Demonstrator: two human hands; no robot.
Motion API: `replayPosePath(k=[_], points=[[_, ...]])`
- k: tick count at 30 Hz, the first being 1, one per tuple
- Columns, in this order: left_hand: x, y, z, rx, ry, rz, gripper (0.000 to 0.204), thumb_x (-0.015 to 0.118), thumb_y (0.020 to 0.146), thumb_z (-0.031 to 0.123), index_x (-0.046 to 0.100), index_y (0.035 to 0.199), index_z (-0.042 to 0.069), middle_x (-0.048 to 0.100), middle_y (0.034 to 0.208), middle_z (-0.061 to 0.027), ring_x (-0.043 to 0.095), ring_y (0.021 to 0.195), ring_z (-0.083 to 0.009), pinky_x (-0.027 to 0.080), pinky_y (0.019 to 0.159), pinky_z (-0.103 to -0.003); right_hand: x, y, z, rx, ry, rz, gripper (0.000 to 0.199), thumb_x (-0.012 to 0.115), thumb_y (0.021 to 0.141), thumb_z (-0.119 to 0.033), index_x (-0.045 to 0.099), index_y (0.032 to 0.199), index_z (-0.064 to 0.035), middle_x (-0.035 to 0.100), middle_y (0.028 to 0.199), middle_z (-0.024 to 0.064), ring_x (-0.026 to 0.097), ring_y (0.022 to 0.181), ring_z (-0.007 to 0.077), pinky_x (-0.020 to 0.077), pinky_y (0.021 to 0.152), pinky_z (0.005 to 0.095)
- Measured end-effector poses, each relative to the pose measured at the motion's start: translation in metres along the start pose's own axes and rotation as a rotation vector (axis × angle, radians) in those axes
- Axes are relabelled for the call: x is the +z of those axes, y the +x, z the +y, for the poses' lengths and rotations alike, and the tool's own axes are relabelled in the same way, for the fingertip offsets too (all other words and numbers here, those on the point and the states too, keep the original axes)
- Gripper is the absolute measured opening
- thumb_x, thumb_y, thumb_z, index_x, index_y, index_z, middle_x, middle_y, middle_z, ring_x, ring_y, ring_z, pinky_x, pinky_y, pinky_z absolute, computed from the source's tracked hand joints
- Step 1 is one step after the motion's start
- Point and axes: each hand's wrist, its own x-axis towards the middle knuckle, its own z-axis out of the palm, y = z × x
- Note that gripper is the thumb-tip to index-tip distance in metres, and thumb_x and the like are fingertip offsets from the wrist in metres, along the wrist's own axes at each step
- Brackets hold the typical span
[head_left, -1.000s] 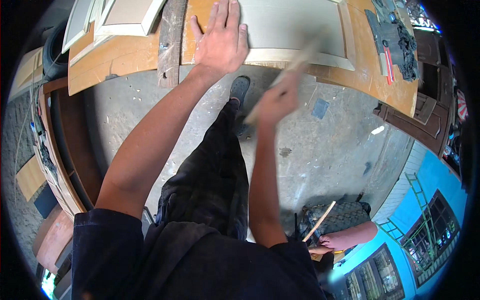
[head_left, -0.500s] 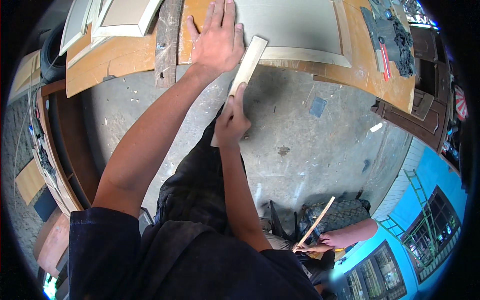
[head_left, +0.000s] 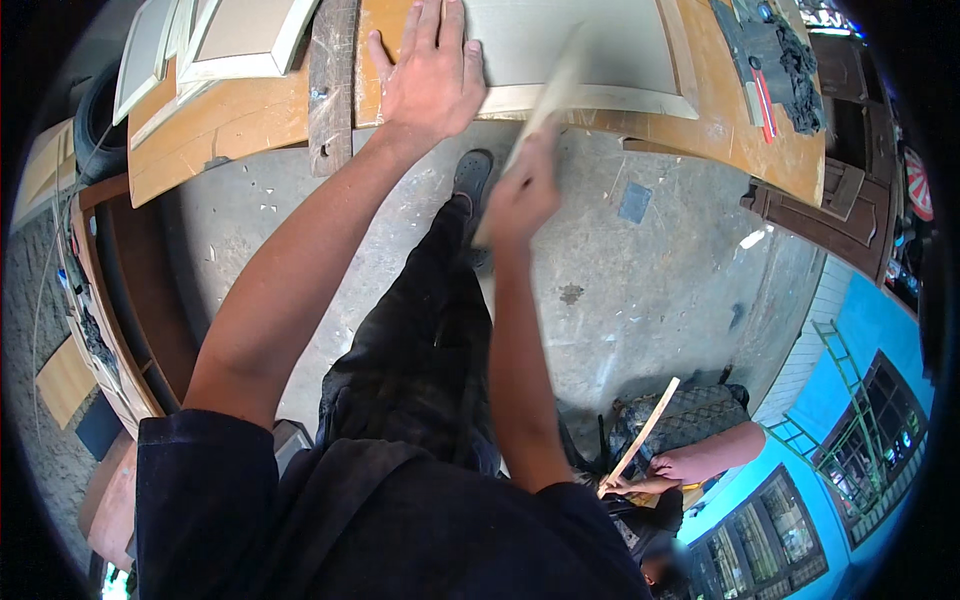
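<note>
My left hand, fingers spread, pins panel at counter edge; right hand pinching block, sanding unfinished, I judge.

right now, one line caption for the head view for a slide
Left hand flat on framed panel, right hand gripping wooden strip.

Bright, even daylight; no hard glare. Soft shadow falls under the left hand onto the panel door. The right hand and its sanding block are motion-blurred, edges smeared. The concrete floor is sharp, with one sunlit spot at right. Strong fisheye bend curves the workbench; black vignette rings the frame.
</note>
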Motion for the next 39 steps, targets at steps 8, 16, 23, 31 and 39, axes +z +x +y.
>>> replayPosePath(k=[8,16,23,31,39], points=[[-0.03,0.027,0.02,-0.233,0.392,-0.408,0.052,0.039,0.101,0.026,0.04,0.148,0.002,0.035,0.157,-0.0188,0.034,0.143,-0.039,0.018,0.117,-0.059,-0.005,-0.051,-0.02,0.023,0.017,-0.168,0.043,0.051,0.098,-0.006,0.054,0.14,0.0001,0.064,0.126,0.0236,0.074,0.087,0.0286,0.0584,0.072,0.0362],[-0.023,0.021,0.022,-0.205,0.381,-0.341,0.047,0.044,0.099,0.019,0.047,0.142,0.0,0.046,0.15,-0.0205,0.042,0.138,-0.04,0.024,0.115,-0.059,0.013,-0.004,-0.007,-0.034,-0.065,0.094,0.045,0.048,0.099,-0.007,0.049,0.143,0.0038,0.058,0.135,0.024,0.07,0.107,0.0301,0.0572,0.083,0.0342],[-0.026,0.02,0.015,-0.184,0.354,-0.292,0.046,0.045,0.098,0.016,0.048,0.141,-0.001,0.048,0.148,-0.0215,0.044,0.136,-0.0418,0.025,0.114,-0.06,0.016,-0.022,-0.019,0.003,0.006,-0.088,0.043,0.053,0.097,-0.004,0.052,0.139,0.0057,0.06,0.129,0.0279,0.074,0.081,0.028,0.0577,0.069,0.0345],[-0.025,0.021,0.01,-0.18,0.306,-0.276,0.046,0.045,0.098,0.016,0.049,0.139,-0.002,0.049,0.146,-0.0232,0.045,0.135,-0.0432,0.026,0.114,-0.061,0.027,-0.086,-0.042,0.069,0.006,-0.098,0.032,0.051,0.097,-0.003,0.06,0.125,0.0101,0.062,0.128,0.0266,0.074,0.094,0.0324,0.0591,0.076,0.0362],[-0.029,0.023,0.016,-0.134,0.395,-0.308,0.046,0.048,0.097,0.021,0.051,0.137,-0.001,0.049,0.144,-0.022,0.043,0.134,-0.0422,0.028,0.113,-0.058,0.018,-0.018,-0.028,0.268,0.04,0.117,0.038,0.053,0.099,-0.008,0.057,0.135,0.0055,0.061,0.129,0.0258,0.075,0.084,0.0303,0.0583,0.071,0.0342]])
